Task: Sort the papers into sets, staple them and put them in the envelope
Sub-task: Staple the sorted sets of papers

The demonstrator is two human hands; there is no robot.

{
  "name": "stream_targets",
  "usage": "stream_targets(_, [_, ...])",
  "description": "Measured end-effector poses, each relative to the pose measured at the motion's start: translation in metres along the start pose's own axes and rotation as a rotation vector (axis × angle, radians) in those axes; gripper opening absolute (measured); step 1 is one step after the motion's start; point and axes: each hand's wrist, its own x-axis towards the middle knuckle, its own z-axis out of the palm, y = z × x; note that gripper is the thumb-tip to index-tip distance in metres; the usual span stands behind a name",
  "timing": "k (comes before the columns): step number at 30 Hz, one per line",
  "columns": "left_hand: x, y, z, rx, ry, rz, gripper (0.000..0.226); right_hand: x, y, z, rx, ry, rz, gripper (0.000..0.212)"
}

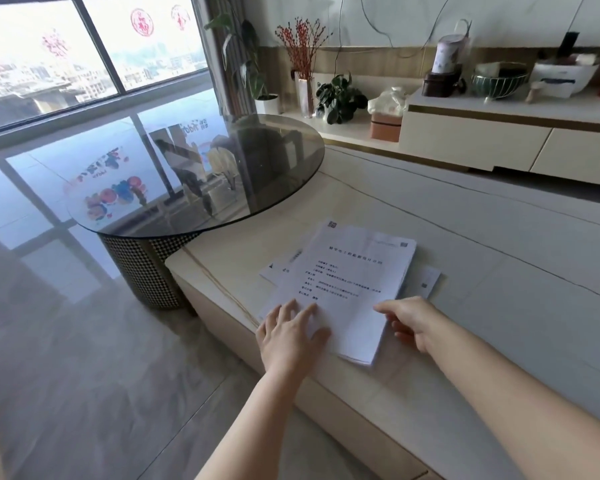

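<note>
Hands come first: the left hand [289, 332] lies flat with fingers spread, pressing the near left corner of the paper stack [347, 292]. The right hand [407, 320] touches the stack's near right edge, index finger on the top sheet, other fingers curled at the side; whether it pinches the sheets, I cannot tell. Paper stack rests untidily on the pale table [482, 289], sheets poking out sideways. Beyond stands a round glass side table [257, 168].

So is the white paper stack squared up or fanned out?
Fanned out: the white printed paper stack has offset sheets poking out at left, right and top.
</note>
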Motion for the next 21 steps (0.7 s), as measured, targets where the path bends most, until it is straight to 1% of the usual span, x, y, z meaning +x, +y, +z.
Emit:
stream_targets(2, [-0.001, -0.002, 0.002, 0.001, 0.004, 0.001, 0.055, 0.002, -0.001, 0.003, -0.036, 0.033, -0.099, 0.012])
stream_targets(4, [0.0, -0.002, 0.002, 0.008, 0.004, 0.003, 0.055, 0.004, -0.002, 0.008, 0.004, 0.056, -0.159, 0.013])
stream_targets(6, [0.0, -0.001, 0.002, 0.015, -0.006, 0.0, 0.055, 0.005, -0.002, 0.015, 0.096, 0.031, -0.139, 0.017])
stream_targets(8, [-0.001, 0.0, 0.001, 0.032, -0.02, -0.004, 0.056, 0.007, 0.0, 0.023, 0.152, 0.006, -0.119, 0.026])
stream_targets(13, [-0.004, 0.006, -0.017, 0.048, -0.101, 0.039, 0.051, -0.002, 0.002, 0.019, 0.008, 0.07, -0.236, 0.029])
stream_targets(15, [-0.008, 0.011, -0.028, 0.0, -0.065, 0.01, 0.053, -0.011, 0.0, 0.006, -0.029, 0.066, -0.286, 0.029])
stream_targets(18, [-0.019, 0.02, -0.04, -0.12, 0.079, -0.045, 0.061, -0.027, 0.003, -0.029, 0.003, 0.025, -0.307, 0.036])
stream_targets(19, [-0.021, 0.024, -0.043, -0.196, 0.081, -0.062, 0.064, -0.034, 0.006, -0.043, 0.01, 0.009, -0.295, 0.036])
stream_targets(21, [-0.026, 0.036, -0.047, -0.387, -0.004, -0.113, 0.069, -0.048, 0.012, -0.07, -0.013, 0.008, -0.268, 0.035])
